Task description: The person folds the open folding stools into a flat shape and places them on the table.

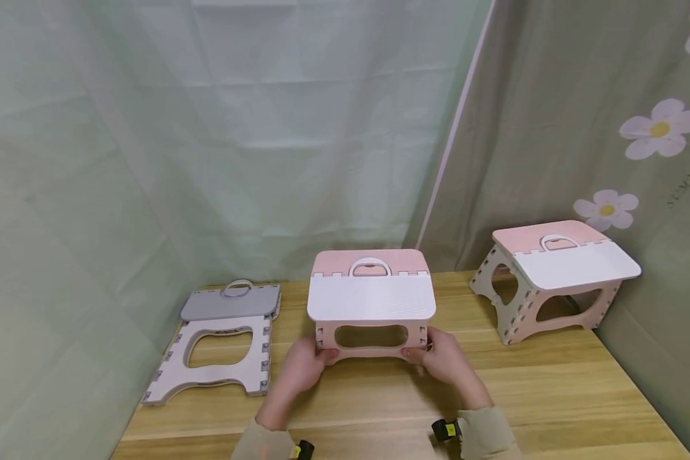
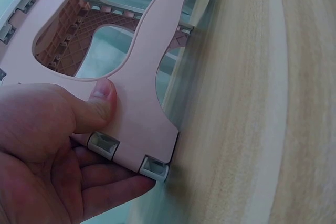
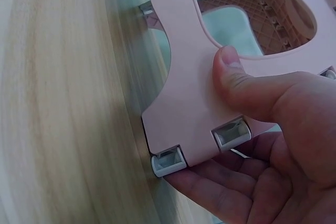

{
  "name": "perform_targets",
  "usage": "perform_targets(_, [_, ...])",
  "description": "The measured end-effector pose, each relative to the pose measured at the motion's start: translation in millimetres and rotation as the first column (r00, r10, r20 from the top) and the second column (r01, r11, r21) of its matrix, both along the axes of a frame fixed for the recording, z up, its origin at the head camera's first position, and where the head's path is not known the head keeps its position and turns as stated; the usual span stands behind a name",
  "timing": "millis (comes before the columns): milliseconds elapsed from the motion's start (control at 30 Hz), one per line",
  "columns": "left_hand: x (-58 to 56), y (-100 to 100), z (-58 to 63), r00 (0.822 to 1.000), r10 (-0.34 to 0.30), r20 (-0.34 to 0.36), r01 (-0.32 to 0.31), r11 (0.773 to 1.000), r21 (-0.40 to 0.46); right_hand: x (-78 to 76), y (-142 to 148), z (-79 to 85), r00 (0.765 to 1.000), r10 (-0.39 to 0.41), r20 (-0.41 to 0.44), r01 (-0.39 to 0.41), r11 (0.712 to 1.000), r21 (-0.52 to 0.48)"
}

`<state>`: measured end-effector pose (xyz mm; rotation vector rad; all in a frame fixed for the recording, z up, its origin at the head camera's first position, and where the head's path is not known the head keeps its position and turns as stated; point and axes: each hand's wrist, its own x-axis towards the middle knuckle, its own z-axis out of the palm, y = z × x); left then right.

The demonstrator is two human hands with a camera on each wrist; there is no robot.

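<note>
A pink-and-white folding step stool (image 1: 371, 297) stands unfolded and upright at the middle of the table, its white carry handle on top. My left hand (image 1: 305, 364) grips the lower left corner of its front leg panel, thumb on the pink face and fingers behind the edge. On the opposite corner, my right hand (image 1: 445, 358) holds the panel the same way. Both wrist views show the left thumb (image 2: 102, 100) and the right thumb (image 3: 231, 74) pressed beside the panel's oval cutout, with the stool's feet close over the wood.
A grey-and-white folding stool (image 1: 224, 345) lies folded flat at the left of the wooden table (image 1: 374, 409). Another pink-and-white stool (image 1: 558, 275) stands unfolded at the right, near the flowered curtain (image 1: 661, 128). A pale green curtain (image 1: 299, 128) hangs behind the table.
</note>
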<state>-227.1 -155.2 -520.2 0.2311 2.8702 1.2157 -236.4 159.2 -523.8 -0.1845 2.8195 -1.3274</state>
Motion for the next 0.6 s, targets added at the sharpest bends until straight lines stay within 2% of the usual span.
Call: perform_targets(600, [-3.0, -1.0, -3.8, 1.000, 0.008, -0.010, -0.008, 1.000, -0.011, -1.1, -1.3, -2.7, 1.000, -0.012, 0.028, 0.012, 1.000, -0.014])
